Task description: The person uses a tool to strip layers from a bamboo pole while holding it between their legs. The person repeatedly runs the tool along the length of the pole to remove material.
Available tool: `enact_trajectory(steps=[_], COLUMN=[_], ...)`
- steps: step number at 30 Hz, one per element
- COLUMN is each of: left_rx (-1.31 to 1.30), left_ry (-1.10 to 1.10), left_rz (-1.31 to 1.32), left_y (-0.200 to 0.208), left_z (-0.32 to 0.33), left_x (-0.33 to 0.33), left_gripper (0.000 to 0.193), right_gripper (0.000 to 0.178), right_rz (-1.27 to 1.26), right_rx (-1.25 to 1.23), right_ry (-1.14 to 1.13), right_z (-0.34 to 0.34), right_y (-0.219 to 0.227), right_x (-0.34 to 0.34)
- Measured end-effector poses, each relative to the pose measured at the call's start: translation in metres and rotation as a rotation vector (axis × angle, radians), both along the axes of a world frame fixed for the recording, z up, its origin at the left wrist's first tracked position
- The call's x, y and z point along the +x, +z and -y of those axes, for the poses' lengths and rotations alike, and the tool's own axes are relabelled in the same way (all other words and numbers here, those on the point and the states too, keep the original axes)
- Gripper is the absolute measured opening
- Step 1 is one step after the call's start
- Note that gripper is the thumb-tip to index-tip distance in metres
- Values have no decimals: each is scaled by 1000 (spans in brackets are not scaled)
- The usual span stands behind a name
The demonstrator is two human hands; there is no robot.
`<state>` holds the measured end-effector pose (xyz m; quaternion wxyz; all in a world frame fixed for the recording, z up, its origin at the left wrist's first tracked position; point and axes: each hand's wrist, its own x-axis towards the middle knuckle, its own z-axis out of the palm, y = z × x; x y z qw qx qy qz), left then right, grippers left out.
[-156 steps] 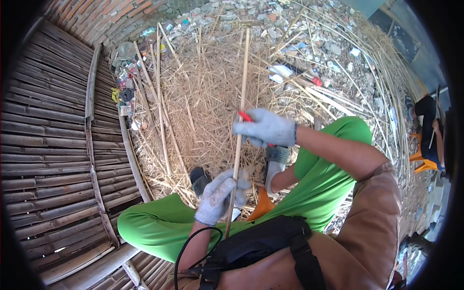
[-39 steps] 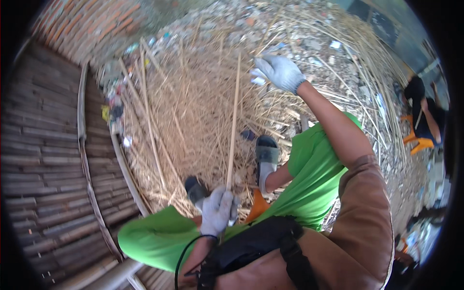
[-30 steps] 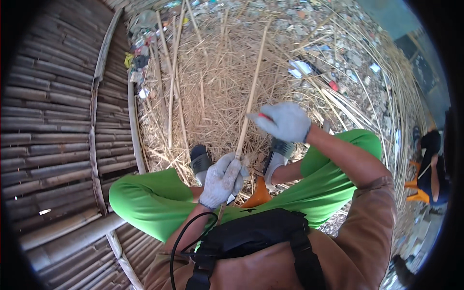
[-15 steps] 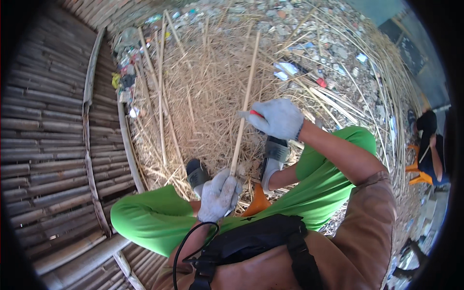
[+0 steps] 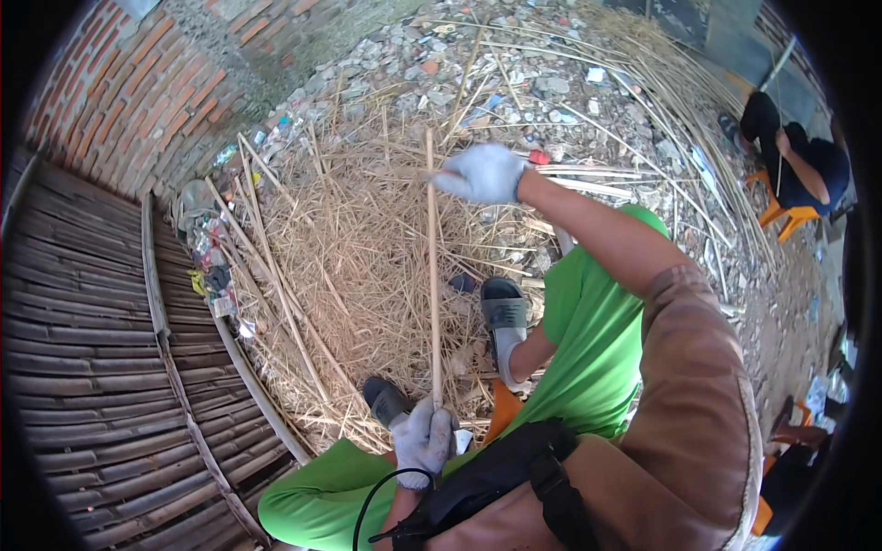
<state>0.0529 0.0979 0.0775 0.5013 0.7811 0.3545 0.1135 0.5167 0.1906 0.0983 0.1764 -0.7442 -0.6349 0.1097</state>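
Note:
A long pale bamboo strip [image 5: 435, 294] points away from me, roughly upright in the picture. My left hand [image 5: 424, 435], in a whitish work glove, is closed round its near end. Near the far end is my gloved right hand [image 5: 485, 174], its fingers closed on a small knife. Only a blurred grey bit of the blade shows beside the strip now; the red part of the knife, seen half a second ago, is hidden by the glove. Below the strip lies a wide heap of straw-coloured shavings [image 5: 367, 266].
My sandalled feet rest by the shavings. More bamboo strips [image 5: 285, 303] lie at left, beside a slatted bamboo panel [image 5: 87, 349]. A brick wall [image 5: 138, 83] stands behind, with rubble and litter before it. Another person [image 5: 804, 165] sits on an orange stool at right.
My right hand has moved along the strip towards its far end. The view has shifted, showing more of the brick wall and the people at right. My left hand keeps its hold.

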Motion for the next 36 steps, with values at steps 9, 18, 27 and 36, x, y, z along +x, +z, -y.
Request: enact_trajectory(steps=[9, 18, 27, 36], left_rx=[49, -239, -618, -699], left_ry=[-78, -67, 251, 206], left_rz=[-9, 5, 377, 456], left_y=[20, 14, 32, 62], left_z=[16, 5, -32, -51], left_x=[1, 6, 60, 104], left_gripper=[44, 39, 34, 37], right_gripper=[91, 60, 33, 32], right_rz=[-255, -829, -996, -1349], right_rx=[79, 207, -206, -313], right_ry=[-486, -413, 133, -12], right_z=[0, -12, 36, 50], right_y=[-3, 11, 13, 54], right_x=[93, 7, -127, -107])
